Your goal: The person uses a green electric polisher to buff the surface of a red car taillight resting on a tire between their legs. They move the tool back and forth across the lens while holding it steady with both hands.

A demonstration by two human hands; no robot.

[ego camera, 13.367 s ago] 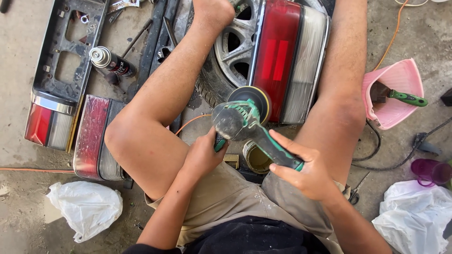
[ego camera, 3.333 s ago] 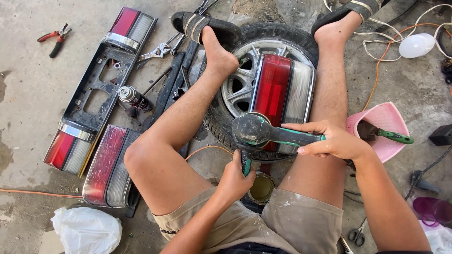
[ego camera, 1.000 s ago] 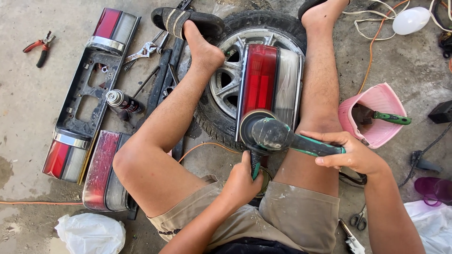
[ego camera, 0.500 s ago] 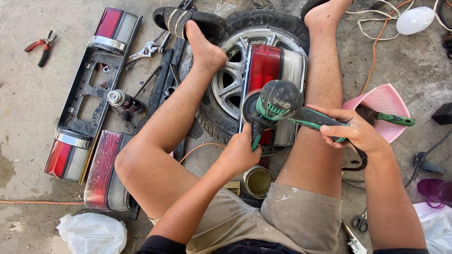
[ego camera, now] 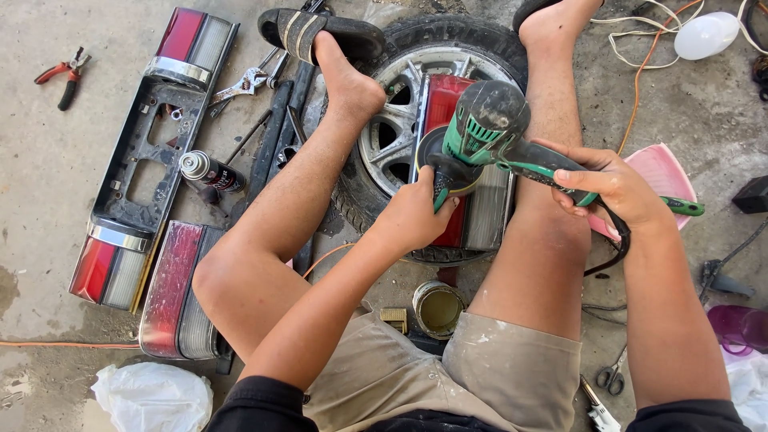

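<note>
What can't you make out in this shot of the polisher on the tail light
All in the head view:
- Polishing pad face: hidden under the polisher body and left hand.
- Tail light middle: covered by tool and left hand.
- Polisher's rear grip: wrapped by the right hand.
- Pink tub contents: blocked by the right hand.
- Open tin contents: too small to tell.
- Wheel right side: behind the right leg.

Red pliers (ego camera: 62, 76), spray can (ego camera: 210, 170), pink tub (ego camera: 660, 172), scissors (ego camera: 612, 374)
</note>
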